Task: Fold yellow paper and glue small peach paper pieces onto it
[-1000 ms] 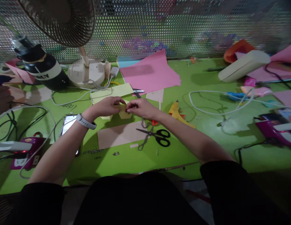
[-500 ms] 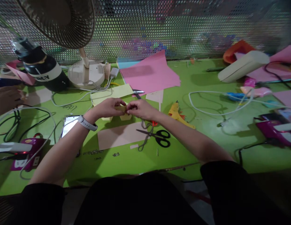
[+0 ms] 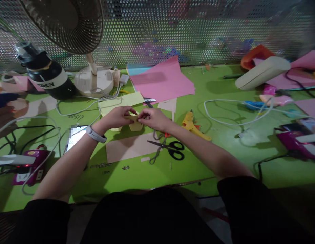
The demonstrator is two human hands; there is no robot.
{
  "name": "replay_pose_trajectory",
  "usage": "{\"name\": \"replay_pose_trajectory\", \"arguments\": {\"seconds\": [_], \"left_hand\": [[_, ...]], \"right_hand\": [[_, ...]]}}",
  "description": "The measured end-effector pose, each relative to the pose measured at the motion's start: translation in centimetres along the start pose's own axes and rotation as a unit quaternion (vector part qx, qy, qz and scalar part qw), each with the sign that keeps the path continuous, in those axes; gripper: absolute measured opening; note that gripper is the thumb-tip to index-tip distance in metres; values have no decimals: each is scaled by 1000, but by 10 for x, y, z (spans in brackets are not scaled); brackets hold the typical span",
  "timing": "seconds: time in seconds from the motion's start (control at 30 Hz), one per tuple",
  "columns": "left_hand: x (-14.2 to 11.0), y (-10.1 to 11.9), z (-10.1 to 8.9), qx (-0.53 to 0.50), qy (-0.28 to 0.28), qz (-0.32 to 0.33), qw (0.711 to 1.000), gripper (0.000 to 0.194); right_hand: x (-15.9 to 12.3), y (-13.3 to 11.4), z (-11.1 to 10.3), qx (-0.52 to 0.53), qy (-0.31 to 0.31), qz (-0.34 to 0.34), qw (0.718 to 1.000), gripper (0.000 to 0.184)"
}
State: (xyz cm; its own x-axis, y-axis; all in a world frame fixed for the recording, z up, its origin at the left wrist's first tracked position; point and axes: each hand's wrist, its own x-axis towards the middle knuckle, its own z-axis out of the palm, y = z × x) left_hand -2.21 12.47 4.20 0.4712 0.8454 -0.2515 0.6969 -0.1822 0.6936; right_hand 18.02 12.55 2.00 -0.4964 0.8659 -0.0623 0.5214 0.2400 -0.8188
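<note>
Between both hands is a small folded piece of yellow paper. My left hand is closed on its left side, thumb and fingers pinching the upper edge. Opposite, my right hand pinches the right end with its fingertips; anything smaller in that pinch is hidden. Behind the hands lies a yellow paper sheet, partly over another. Closer to me, a pale pink paper strip rests flat, with black-handled scissors overlapping its right end. A second blade pokes out beyond my right hand.
A yellow glue gun lies right of my right forearm. Pink sheets, a fan and a dark bottle stand behind. A phone sits by my left wrist. Another person's hand is at far left, among cables.
My hands stay almost in place, with the yellow paper turned slightly so that more of its front shows. At far left, the other person's hand has shifted about.
</note>
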Motion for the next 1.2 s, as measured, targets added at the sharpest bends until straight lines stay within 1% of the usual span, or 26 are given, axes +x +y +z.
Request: {"name": "replay_pose_trajectory", "arguments": {"seconds": [0.07, 0.17, 0.27, 0.33, 0.47, 0.57, 0.63, 0.67, 0.7, 0.8, 0.83, 0.87, 0.93, 1.03, 1.07, 1.13, 1.2], "left_hand": [[0, 0, 0, 17, 1, -3, 1000, 47], [-2, 2, -1, 34, 7, -6, 999, 45], [-3, 4, -1, 32, 16, -17, 999, 46], [-2, 4, 1, 33, 30, -24, 999, 47], [0, 2, 6, 55, 68, -41, 995, 38], [-2, 5, 7, 114, 92, -50, 988, 45], [-7, 10, 5, 132, 110, -35, 984, 53], [-11, 13, 3, 127, 132, -22, 983, 54], [-16, 16, 1, 118, 167, -8, 979, 54], [-38, 24, -3, 96, 302, 31, 948, 41], [-48, 26, -2, 90, 323, 42, 941, 36], [-59, 28, 2, 76, 321, 46, 943, 33], [-82, 32, 17, 66, 300, 40, 951, 29], [-111, 34, 51, 59, 236, 66, 968, 25], [-119, 33, 62, 68, 204, 70, 974, 22], [-129, 31, 80, 77, 153, 74, 982, 21], [-133, 27, 90, 68, 123, 68, 988, 24]], "right_hand": [[-6, -1, -5, 7, 15, -1, 1000, 9], [-20, -1, -14, -6, 43, -19, 999, 10], [-39, -1, -22, -21, 50, -28, 998, 12], [-53, -1, -27, -33, 45, -27, 998, 14], [-79, 1, -31, -76, 53, -42, 995, 17], [-94, 4, -31, -95, 62, -54, 992, 17], [-101, 7, -29, -109, 60, -65, 990, 17], [-105, 9, -28, -119, 58, -71, 989, 18], [-108, 10, -27, -130, 57, -78, 987, 18], [-121, 14, -25, -164, 56, -100, 980, 18], [-126, 16, -26, -174, 56, -105, 977, 18], [-131, 17, -26, -183, 57, -108, 975, 18], [-142, 20, -27, -200, 61, -112, 971, 17], [-154, 20, -24, -224, 74, -139, 962, 16], [-156, 19, -21, -236, 75, -156, 956, 16], [-158, 15, -12, -274, 69, -199, 938, 16], [-157, 9, -1, -325, 51, -242, 913, 17]]}}
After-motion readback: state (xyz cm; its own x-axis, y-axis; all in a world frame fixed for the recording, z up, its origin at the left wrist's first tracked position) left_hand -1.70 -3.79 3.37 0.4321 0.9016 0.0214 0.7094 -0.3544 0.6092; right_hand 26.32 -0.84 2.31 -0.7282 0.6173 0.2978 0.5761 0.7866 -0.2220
